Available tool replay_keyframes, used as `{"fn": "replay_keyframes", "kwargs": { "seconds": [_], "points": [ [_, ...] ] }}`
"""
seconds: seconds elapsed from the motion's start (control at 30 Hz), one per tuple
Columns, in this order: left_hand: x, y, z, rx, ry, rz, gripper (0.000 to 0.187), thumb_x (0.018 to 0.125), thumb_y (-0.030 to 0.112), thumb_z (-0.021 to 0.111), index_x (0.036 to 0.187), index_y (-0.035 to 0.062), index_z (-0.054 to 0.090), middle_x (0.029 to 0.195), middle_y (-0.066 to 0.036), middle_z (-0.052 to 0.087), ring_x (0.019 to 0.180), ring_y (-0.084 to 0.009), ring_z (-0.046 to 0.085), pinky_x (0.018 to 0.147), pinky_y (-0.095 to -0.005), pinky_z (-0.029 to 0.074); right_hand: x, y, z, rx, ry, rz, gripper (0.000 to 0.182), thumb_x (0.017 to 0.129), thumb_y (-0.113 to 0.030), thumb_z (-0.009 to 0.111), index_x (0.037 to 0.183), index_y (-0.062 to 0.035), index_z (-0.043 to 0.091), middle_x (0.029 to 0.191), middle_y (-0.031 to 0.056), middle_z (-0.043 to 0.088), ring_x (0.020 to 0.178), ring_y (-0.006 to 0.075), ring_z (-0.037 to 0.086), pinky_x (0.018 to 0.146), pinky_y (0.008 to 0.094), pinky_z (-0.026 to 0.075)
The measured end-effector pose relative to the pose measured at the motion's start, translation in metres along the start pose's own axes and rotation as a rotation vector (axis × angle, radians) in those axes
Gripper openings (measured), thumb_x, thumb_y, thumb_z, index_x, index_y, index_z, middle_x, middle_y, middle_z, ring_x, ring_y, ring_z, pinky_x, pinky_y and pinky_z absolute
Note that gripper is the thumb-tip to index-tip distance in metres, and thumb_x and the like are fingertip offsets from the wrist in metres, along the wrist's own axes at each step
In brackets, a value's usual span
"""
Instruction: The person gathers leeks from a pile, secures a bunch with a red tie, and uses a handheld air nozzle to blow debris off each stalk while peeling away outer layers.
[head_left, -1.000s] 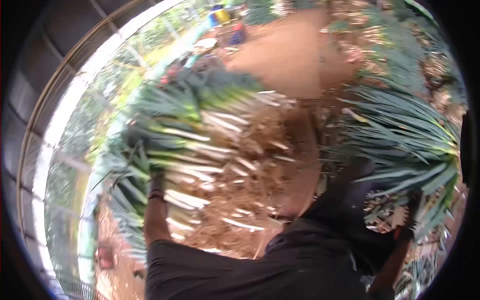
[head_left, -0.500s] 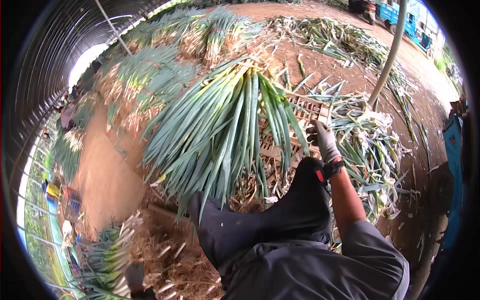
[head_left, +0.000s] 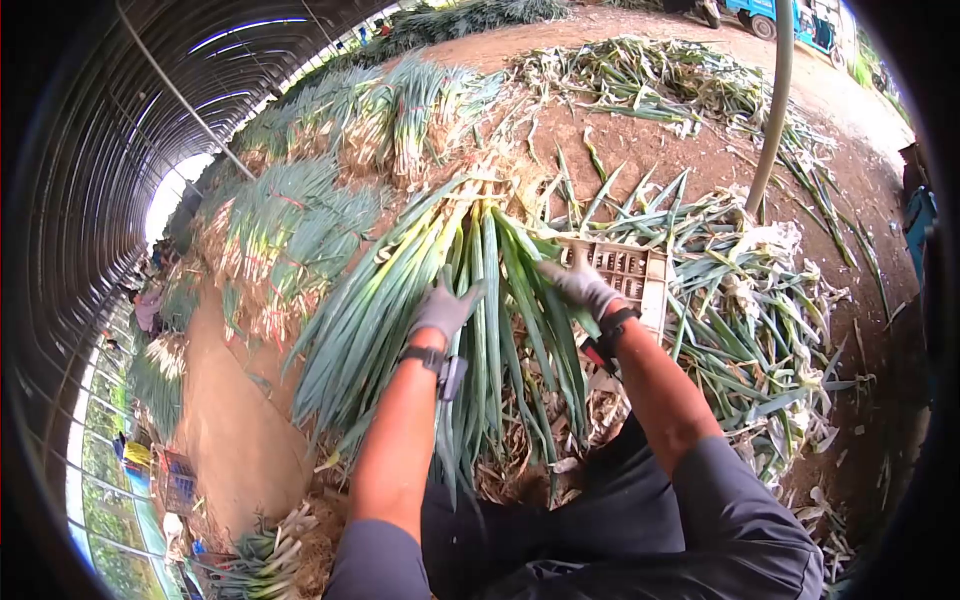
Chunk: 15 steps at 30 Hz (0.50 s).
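Observation:
A big fanned heap of green onions (head_left: 390, 290) lies in front of me, its long green leaves pointing toward my legs. My left hand (head_left: 447, 306), in a grey glove, rests on the middle of the leaves with thumb and fingers apart. At the heap's right side, my right hand (head_left: 582, 284), also gloved, touches the outer leaves, its fingers spread. Beside the right hand is a light plastic crate (head_left: 645, 275), partly covered by the leaves.
Tied onion bundles (head_left: 290, 215) stand at the left and back. Loose trimmed leaves (head_left: 740, 310) are piled at the right. A slanted pole (head_left: 775, 120) rises behind them. More onions (head_left: 265, 560) lie at lower left, and a blue vehicle (head_left: 800, 25) is far back.
My left hand has moved up from the lower left onto the leaves. My right hand has shifted left from the crate to the heap's right side. The view has also shifted.

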<state>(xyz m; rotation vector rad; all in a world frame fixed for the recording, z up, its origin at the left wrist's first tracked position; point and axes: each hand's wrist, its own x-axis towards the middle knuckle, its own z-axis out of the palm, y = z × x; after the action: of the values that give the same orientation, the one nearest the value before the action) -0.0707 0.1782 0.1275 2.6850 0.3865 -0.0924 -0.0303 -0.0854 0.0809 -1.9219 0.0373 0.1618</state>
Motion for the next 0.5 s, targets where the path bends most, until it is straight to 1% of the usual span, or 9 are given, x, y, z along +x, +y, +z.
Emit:
{"fn": "replay_keyframes", "kwargs": {
  "seconds": [0.13, 0.17, 0.2, 0.27, 0.33, 0.37, 0.4, 0.47, 0.5],
  "points": [
    [0.030, 0.022, 0.028, 0.048, -0.087, -0.090, 0.125, 0.071, 0.085, 0.063, 0.162, 0.0124, 0.017, 0.152, -0.029, 0.042, 0.138, -0.0413, 0.047, 0.114, -0.0497, 0.039, -0.001, 0.016, 0.072, 0.303, -0.278, 0.140, 0.079, 0.094, -0.040, 0.068, 0.150, -0.0004, 0.030, 0.116, 0.0231, 0.067, 0.101, 0.0277, 0.066, 0.091, 0.0344, 0.053],
    [0.039, 0.015, 0.038, 0.034, -0.049, -0.037, 0.128, 0.068, 0.080, 0.071, 0.162, 0.0129, 0.015, 0.148, -0.030, 0.047, 0.135, -0.0411, 0.050, 0.112, -0.0485, 0.041, -0.015, 0.006, 0.087, 0.299, -0.258, 0.120, 0.070, 0.096, -0.035, 0.064, 0.148, -0.0016, 0.032, 0.111, 0.0203, 0.068, 0.098, 0.0261, 0.066, 0.088, 0.0340, 0.053],
    [0.034, 0.019, 0.031, -0.127, -0.068, -0.037, 0.124, 0.068, 0.063, 0.082, 0.158, 0.0018, 0.024, 0.145, -0.030, 0.051, 0.134, -0.0369, 0.053, 0.111, -0.0396, 0.042, -0.032, -0.004, 0.104, 0.298, -0.237, 0.098, 0.062, 0.099, -0.031, 0.061, 0.146, -0.0029, 0.033, 0.105, 0.0175, 0.069, 0.095, 0.0245, 0.065, 0.086, 0.0337, 0.053],
    [0.044, -0.005, 0.023, -0.303, -0.189, 0.114, 0.109, 0.072, 0.051, 0.085, 0.153, -0.0026, 0.034, 0.135, -0.027, 0.060, 0.124, -0.0330, 0.061, 0.106, -0.0370, 0.046, -0.038, 0.025, 0.170, 0.461, -0.130, 0.023, 0.058, 0.097, -0.029, 0.059, 0.140, 0.0055, 0.041, 0.116, 0.0258, 0.065, 0.105, 0.0355, 0.065, 0.094, 0.0394, 0.050],
    [0.019, 0.008, -0.022, -0.116, -0.218, 0.212, 0.083, 0.076, 0.030, 0.083, 0.145, -0.0006, 0.047, 0.123, -0.020, 0.068, 0.111, -0.0280, 0.066, 0.097, -0.0348, 0.051, -0.063, 0.018, 0.200, 0.530, -0.010, -0.049, 0.068, 0.097, -0.029, 0.059, 0.147, 0.0079, 0.031, 0.128, 0.0308, 0.059, 0.118, 0.0402, 0.060, 0.103, 0.0385, 0.045],
    [0.032, -0.013, -0.019, -0.054, -0.199, 0.233, 0.083, 0.077, 0.030, 0.082, 0.145, 0.0011, 0.046, 0.123, -0.020, 0.068, 0.112, -0.0294, 0.066, 0.097, -0.0356, 0.051, -0.083, -0.008, 0.181, 0.549, -0.154, -0.003, 0.081, 0.097, -0.030, 0.059, 0.153, 0.0100, 0.017, 0.140, 0.0358, 0.049, 0.135, 0.0407, 0.049, 0.110, 0.0360, 0.038],
    [0.045, -0.037, -0.017, 0.007, -0.185, 0.252, 0.082, 0.077, 0.030, 0.081, 0.146, 0.0028, 0.046, 0.124, -0.020, 0.068, 0.112, -0.0308, 0.067, 0.097, -0.0363, 0.052, -0.093, -0.025, 0.173, 0.546, -0.246, 0.003, 0.089, 0.096, -0.033, 0.059, 0.154, 0.0113, 0.009, 0.143, 0.0377, 0.046, 0.137, 0.0406, 0.047, 0.113, 0.0354, 0.036],
    [0.036, -0.034, -0.034, 0.082, -0.222, 0.206, 0.083, 0.076, 0.029, 0.081, 0.147, 0.0039, 0.046, 0.121, -0.020, 0.069, 0.113, -0.0333, 0.066, 0.098, -0.0373, 0.051, -0.098, -0.019, 0.190, 0.430, -0.302, 0.035, 0.089, 0.096, -0.036, 0.059, 0.155, 0.0086, 0.010, 0.142, 0.0388, 0.046, 0.136, 0.0419, 0.048, 0.113, 0.0369, 0.037],
    [0.037, -0.039, -0.028, 0.230, -0.185, 0.192, 0.091, 0.076, 0.033, 0.079, 0.153, 0.0074, 0.037, 0.135, -0.023, 0.061, 0.116, -0.0354, 0.064, 0.101, -0.0409, 0.050, -0.099, -0.012, 0.202, 0.341, -0.187, -0.134, 0.091, 0.094, -0.040, 0.060, 0.156, 0.0067, 0.012, 0.140, 0.0364, 0.050, 0.131, 0.0431, 0.052, 0.111, 0.0378, 0.040]
  ]
}}
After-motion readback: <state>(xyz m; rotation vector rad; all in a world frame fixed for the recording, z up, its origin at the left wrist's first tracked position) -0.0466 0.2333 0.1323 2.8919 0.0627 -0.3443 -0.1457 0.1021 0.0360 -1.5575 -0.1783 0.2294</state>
